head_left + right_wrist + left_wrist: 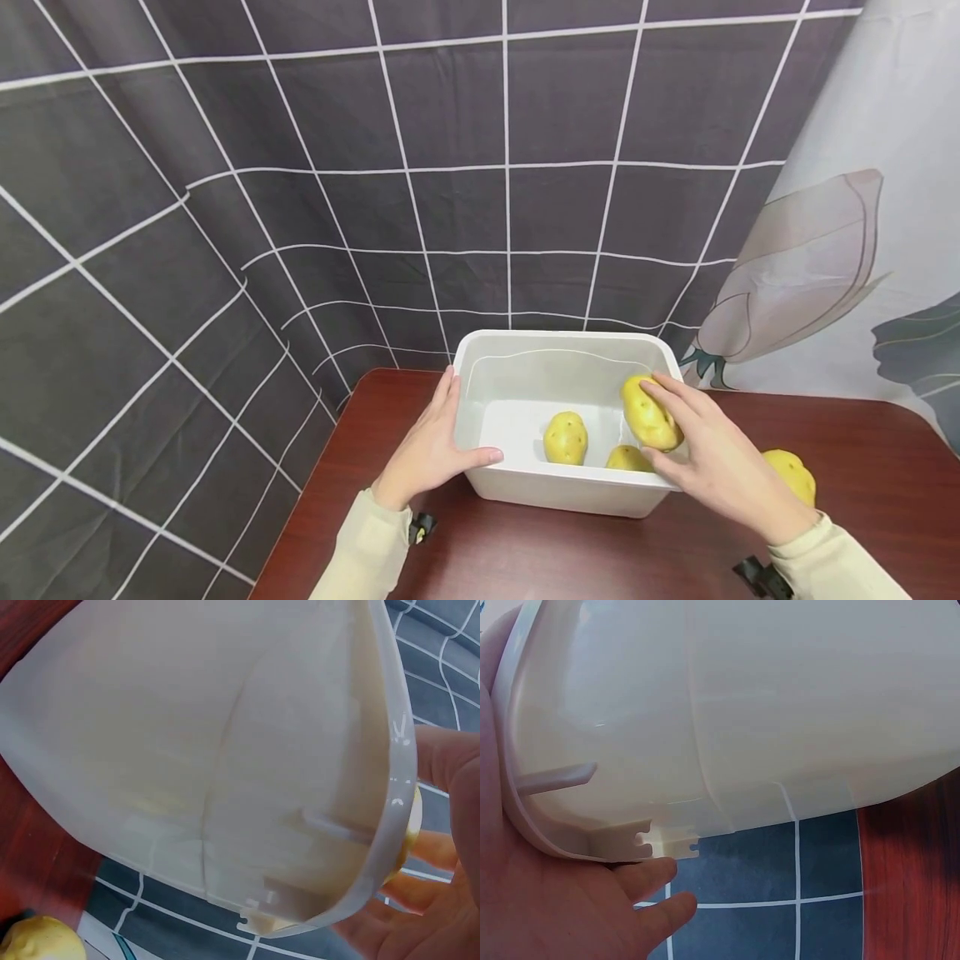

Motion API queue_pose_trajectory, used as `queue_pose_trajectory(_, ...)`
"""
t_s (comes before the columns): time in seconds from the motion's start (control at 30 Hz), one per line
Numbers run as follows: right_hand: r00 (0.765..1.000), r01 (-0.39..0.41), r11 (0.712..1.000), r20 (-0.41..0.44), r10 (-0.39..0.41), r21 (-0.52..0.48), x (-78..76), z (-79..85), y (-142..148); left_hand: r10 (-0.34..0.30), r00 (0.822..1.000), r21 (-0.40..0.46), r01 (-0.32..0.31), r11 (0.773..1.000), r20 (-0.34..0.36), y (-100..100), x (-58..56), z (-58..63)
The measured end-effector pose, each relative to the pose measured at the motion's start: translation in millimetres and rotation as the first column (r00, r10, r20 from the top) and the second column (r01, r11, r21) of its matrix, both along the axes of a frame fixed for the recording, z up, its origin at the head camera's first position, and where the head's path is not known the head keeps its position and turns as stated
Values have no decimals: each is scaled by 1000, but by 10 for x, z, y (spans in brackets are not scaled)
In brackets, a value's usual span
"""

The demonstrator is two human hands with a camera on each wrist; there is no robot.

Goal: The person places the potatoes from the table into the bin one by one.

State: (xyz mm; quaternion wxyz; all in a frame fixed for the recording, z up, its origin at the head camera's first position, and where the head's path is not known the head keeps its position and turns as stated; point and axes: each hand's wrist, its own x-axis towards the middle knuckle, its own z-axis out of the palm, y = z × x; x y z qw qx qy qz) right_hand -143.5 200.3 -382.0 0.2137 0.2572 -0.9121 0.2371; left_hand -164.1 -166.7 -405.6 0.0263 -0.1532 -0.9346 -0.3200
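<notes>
A white plastic bin (555,492) stands on the table, with one yellow potato (566,438) and part of another potato (630,458) inside. My left hand (431,446) holds the bin's front left corner, thumb over the front rim and fingers along the left side. In the left wrist view, fingertips (676,904) show below the rim. Over the bin's right end, my right hand (708,446) grips a third potato (649,412) between thumb and fingers. The right wrist view shows only a sliver of this potato behind the rim.
Right of the bin another potato (791,477) lies on the reddish-brown table (525,554), partly hidden by the right wrist. A dark grid-patterned curtain (450,208) hangs behind and to the left. At the right hangs a white floral curtain (847,275).
</notes>
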Motion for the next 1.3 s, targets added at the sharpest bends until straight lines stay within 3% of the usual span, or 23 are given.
queue_pose_trajectory(0.53,999,-19,996,41,15,82,-53,-26,-57,1,1000,24,0,1000,-4,-4,20,-20)
queue_pose_trajectory(0.93,1000,-24,996,16,23,87,-34,-101,-28,-7,1000,29,7,1000,-12,15,45,-43)
queue_pose_trajectory(1.3,998,-17,998,-61,21,65,-66,-111,-2,-4,1000,24,5,1000,-21,6,16,-41)
